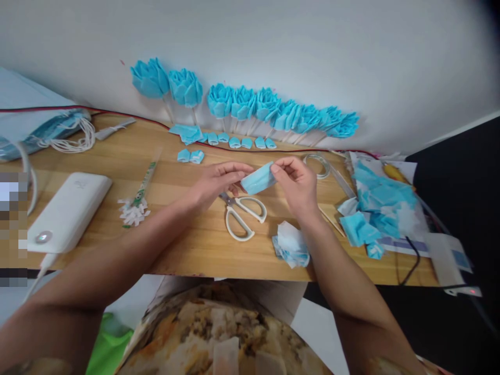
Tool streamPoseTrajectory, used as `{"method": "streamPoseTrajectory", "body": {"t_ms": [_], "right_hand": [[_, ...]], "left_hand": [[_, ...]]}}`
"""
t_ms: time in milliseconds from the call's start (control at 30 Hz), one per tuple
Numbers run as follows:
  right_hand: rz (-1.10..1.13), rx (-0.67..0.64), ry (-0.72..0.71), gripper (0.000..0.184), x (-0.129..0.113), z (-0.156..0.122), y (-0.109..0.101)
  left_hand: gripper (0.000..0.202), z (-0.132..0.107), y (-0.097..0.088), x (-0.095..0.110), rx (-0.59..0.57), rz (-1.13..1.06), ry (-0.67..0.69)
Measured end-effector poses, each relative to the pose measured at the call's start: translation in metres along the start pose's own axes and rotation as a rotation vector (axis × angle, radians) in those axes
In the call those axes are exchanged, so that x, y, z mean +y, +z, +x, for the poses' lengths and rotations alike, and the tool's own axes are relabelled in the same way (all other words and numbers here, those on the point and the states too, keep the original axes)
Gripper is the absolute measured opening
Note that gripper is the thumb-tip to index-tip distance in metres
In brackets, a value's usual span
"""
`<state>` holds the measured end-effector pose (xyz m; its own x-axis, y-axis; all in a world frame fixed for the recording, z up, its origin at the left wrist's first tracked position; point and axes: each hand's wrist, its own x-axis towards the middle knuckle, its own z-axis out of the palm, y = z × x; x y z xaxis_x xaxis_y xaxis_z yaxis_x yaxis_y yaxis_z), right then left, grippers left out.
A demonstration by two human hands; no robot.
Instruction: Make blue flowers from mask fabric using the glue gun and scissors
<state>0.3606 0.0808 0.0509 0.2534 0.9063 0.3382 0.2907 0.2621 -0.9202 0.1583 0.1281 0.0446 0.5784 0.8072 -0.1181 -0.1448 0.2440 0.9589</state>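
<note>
A small light-blue piece of fabric [258,179], like cut face-mask material, is stretched between my two hands above the table. My left hand [219,182] pinches its left end. At the upper right corner, my right hand [296,183] grips it between thumb and fingers. Below the fabric lie white-handled scissors [239,221], their blades partly under my left hand. A small stack of blue and white fabric pieces [291,245] rests beside my right forearm. Behind my hands, several small folded blue pieces [234,142] stand in a row.
Several blue fabric flowers [221,100] on sticks lean against the wall. A white power bank [70,211] lies at left, near a green-patterned tube with white scraps [135,211]. A heap of blue fabric [385,198] and a tape roll [317,165] sit at right.
</note>
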Motion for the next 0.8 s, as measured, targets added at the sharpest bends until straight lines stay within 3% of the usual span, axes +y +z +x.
{"method": "streamPoseTrajectory", "body": {"t_ms": [567, 800], "right_hand": [[-0.006, 0.013, 0.058, 0.018, 0.008, 0.001, -0.001], [-0.006, -0.017, 0.052, 0.015, 0.004, -0.001, 0.002]], "left_hand": [[0.029, -0.001, 0.001, -0.002, 0.058, 0.048, 0.025], [0.044, 0.002, 0.002, -0.005, 0.059, 0.025, 0.046]]}}
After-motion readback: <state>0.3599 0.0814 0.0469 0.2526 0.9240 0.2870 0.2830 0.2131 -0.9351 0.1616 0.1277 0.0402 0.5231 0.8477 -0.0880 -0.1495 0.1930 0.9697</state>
